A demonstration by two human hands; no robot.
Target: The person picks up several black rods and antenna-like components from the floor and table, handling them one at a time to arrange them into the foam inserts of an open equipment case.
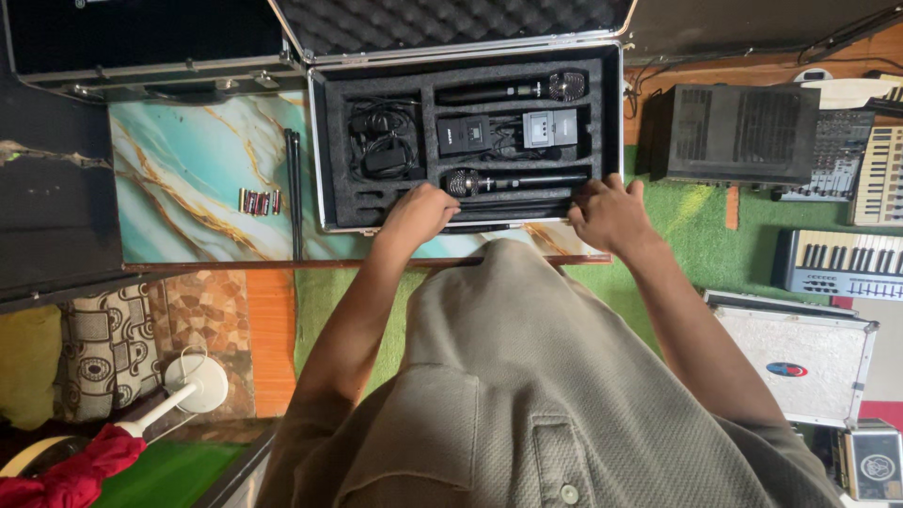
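An open aluminium case (320, 141) with black foam lies on a marbled teal tabletop (188, 179). In its slots are two black microphones (513, 90) (513, 181), a coiled black cable (384, 141) and two small boxes (550, 127). My left hand (417, 213) rests on the foam at the case's near edge, beside the head of the nearer microphone. My right hand (609, 212) is on the case's near right corner, fingers curled over a long black piece lying in the front slot. Whether either hand grips it is unclear.
Several small batteries (260, 201) and thin black rods (294, 193) lie left of the case. A second case (141, 47) sits at back left. To the right are a black amplifier (729, 132), a mixer (832, 155), keyboards (842, 263) and a white case (800, 353).
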